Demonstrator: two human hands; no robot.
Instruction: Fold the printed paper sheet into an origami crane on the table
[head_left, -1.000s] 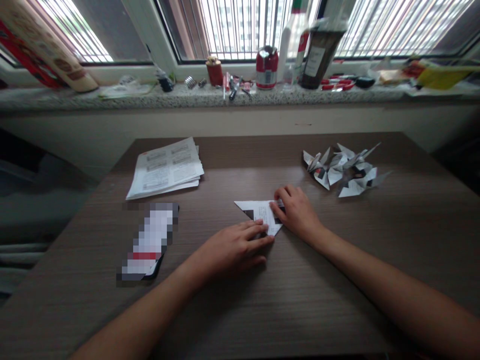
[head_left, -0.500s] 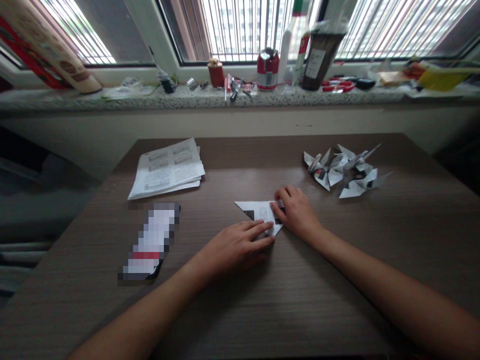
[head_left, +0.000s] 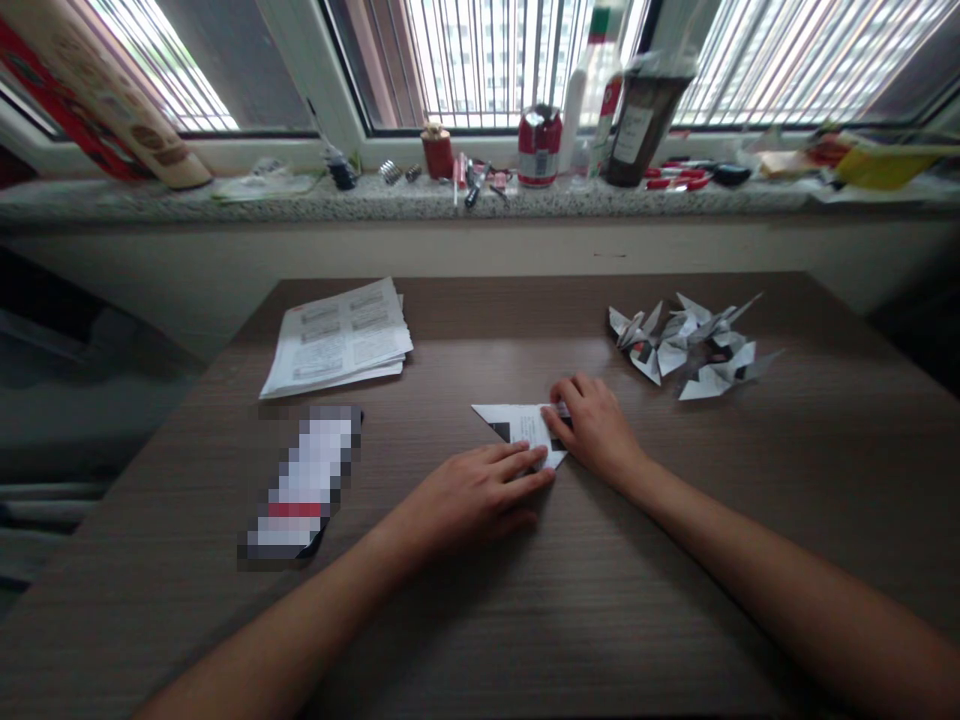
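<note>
A folded sheet of printed paper (head_left: pixel 531 424), roughly a triangle with its point toward me, lies on the table between my hands. My left hand (head_left: pixel 484 492) rests over its lower part, fingers stretched out and their tips on the paper near the bottom point. At the upper right corner is my right hand (head_left: pixel 596 425), with thumb and bent fingers closed on the paper's edge; that corner is hidden beneath them. Beyond the right hand sits a group of folded paper pieces (head_left: pixel 690 345) with pointed tips.
A stack of printed sheets (head_left: pixel 341 335) lies at the table's back left, with a phone (head_left: pixel 307 480), its screen blurred out, in front of it. On the stone windowsill (head_left: pixel 397 207) stand a red can (head_left: pixel 539 148), a dark cup (head_left: pixel 646 120), a bottle and small items.
My left fingertips have slid slightly to the right along the paper's lower part. The right hand and the paper stay nearly still; the whole view has shifted a little.
</note>
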